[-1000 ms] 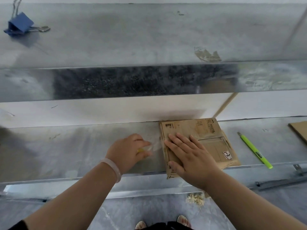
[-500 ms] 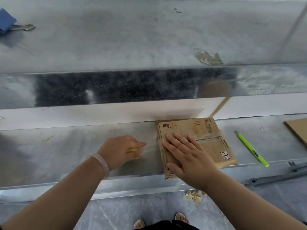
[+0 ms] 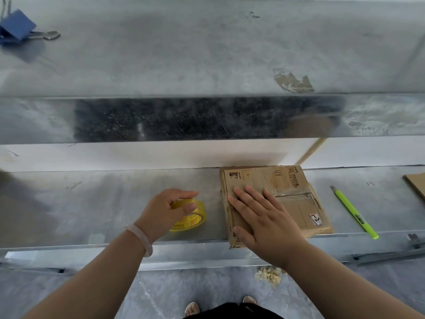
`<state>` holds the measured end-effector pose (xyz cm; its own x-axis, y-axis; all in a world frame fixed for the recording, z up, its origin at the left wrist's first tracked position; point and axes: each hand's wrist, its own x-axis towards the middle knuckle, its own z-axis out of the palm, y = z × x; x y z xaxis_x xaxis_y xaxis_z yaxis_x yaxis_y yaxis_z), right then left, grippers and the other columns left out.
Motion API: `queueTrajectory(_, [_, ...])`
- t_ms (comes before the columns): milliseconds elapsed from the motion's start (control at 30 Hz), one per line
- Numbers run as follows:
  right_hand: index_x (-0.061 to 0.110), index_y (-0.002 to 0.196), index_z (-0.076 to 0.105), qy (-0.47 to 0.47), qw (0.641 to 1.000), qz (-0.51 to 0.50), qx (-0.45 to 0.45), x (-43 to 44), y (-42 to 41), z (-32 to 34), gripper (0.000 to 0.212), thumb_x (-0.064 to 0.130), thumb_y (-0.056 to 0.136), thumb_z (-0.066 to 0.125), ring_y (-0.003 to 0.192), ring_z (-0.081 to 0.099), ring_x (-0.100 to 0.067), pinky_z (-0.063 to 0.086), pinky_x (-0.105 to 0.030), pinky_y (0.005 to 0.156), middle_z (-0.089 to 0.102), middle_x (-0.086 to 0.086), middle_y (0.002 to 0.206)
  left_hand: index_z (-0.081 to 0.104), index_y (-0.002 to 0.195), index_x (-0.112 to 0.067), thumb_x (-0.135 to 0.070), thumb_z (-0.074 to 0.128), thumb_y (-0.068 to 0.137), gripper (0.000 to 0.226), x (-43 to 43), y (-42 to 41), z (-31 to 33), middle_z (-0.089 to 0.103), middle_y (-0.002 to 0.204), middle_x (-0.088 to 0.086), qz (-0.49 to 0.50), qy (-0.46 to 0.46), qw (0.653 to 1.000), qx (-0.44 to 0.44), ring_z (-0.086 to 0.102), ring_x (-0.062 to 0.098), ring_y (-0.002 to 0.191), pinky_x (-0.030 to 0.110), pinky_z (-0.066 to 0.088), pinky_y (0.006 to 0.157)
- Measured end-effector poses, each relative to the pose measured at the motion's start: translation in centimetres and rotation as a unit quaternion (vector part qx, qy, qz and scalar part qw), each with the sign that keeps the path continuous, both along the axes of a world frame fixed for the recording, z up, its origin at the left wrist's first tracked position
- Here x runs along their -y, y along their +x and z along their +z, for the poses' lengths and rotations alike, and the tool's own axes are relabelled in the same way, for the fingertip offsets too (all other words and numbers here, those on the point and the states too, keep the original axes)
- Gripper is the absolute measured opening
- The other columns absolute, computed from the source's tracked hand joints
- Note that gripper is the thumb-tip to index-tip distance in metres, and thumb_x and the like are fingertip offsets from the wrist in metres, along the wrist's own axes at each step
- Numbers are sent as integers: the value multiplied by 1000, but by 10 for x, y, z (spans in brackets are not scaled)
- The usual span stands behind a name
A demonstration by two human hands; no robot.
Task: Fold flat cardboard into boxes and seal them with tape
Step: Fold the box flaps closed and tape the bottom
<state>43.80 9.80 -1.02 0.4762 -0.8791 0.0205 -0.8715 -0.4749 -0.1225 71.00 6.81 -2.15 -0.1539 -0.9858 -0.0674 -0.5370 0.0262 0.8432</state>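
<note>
- Head view: cardboard box (image 3: 287,180), flattened, lies on the metal tabletop (image 3: 103,203). Its long axis looks to run away from the person. The far end is at the back wall, and the near-left corner overhangs the front edge.
- Right hand (image 3: 264,217) lies flat on the box's left part, fingers straight.
- Left hand (image 3: 165,210) grips a yellow tape roll (image 3: 190,217) just left of the box.
- Green utility knife (image 3: 354,212) lies to the right, blade end pointing away.
</note>
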Motion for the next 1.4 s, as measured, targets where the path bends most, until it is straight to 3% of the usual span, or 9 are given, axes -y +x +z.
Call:
queueTrajectory(167, [32, 153, 26, 3, 1000, 1, -3, 1, -1, -1, 64, 60, 95, 28, 149, 13, -11, 11, -43, 118, 20, 10, 161, 65, 119, -38, -53, 44, 88, 40, 6, 0, 11, 54, 100, -24, -115, -71, 977, 167, 51, -6, 95, 7, 36, 82])
queueTrajectory(300, [31, 153, 27, 5, 1000, -1, -6, 1, -1, 0, 64, 59, 95, 29, 149, 16, -13, 12, -43, 118, 23, 9, 160, 68, 113, -36, -52, 33, 85, 48, 0, -13, 5, 51, 101, -23, -63, -85, 984, 145, 53, -2, 92, 9, 38, 79])
queueTrajectory(433, [31, 153, 26, 9, 1000, 3, -5, 2, -1, 1, 64, 60, 96, 26, 149, 16, -13, 11, -43, 117, 22, 9, 161, 70, 107, -42, -68, 43, 75, 49, -6, -24, 1, 49, 99, -29, 21, -80, 987, 135, 54, 1, 91, 16, 41, 77])
queueTrajectory(633, [30, 153, 28, 6, 1000, 2, 0, 3, -3, 1, 64, 60, 96, 27, 148, 18, -13, 12, -43, 117, 25, 8, 160, 69, 115, -33, -76, 40, 70, 69, -2, -30, 9, 49, 101, -22, -75, -56, 974, 208, 52, 0, 95, 19, 42, 87])
queueTrajectory(800, [30, 153, 28, 7, 1000, 2, -10, 4, -7, 2, 64, 59, 96, 29, 148, 19, -13, 11, -42, 117, 26, 8, 159, 68, 117, -31, -55, 60, 85, 41, 6, -42, 10, 56, 107, -12, -69, -44, 963, 256, 55, 9, 98, 28, 45, 91])
queueTrajectory(1067, [30, 153, 26, 17, 1000, 17, -15, 8, -10, 2, 65, 61, 96, 27, 148, 17, -13, 7, -40, 117, 25, 8, 160, 73, 101, -37, -51, 52, 92, 27, 3, -61, 20, 58, 102, -16, -62, -80, 938, 330, 57, 7, 87, 29, 49, 76])
queueTrajectory(1233, [35, 155, 9, 69, 995, 38, 67, 10, -20, 18, 67, 56, 96, 30, 143, -18, 5, -12, -28, 120, -5, 19, 160, 74, 95, -35, -50, 50, 92, 29, 6, -72, 16, 58, 97, -18, -57, -106, 922, 367, 56, 6, 79, 26, 44, 69])
queueTrajectory(1333, [26, 149, 36, -52, 979, -25, 194, 5, -48, 23, 52, 40, 99, 38, 147, 14, -2, 7, -29, 122, 26, 10, 158, 75, 91, -33, -49, 51, 92, 28, 8, -73, 13, 57, 93, -19, -59, -109, 919, 375, 54, 5, 75, 24, 44, 67])
queueTrajectory(1400, [19, 141, 48, -131, 931, -191, 283, 7, -83, 15, 45, 31, 99, 38, 138, 35, -12, 25, -34, 117, 44, 1, 148, 75, 87, -33, -47, 54, 91, 26, 8, -73, 11, 55, 88, -20, -53, -108, 922, 368, 52, 3, 72, 24, 43, 66])
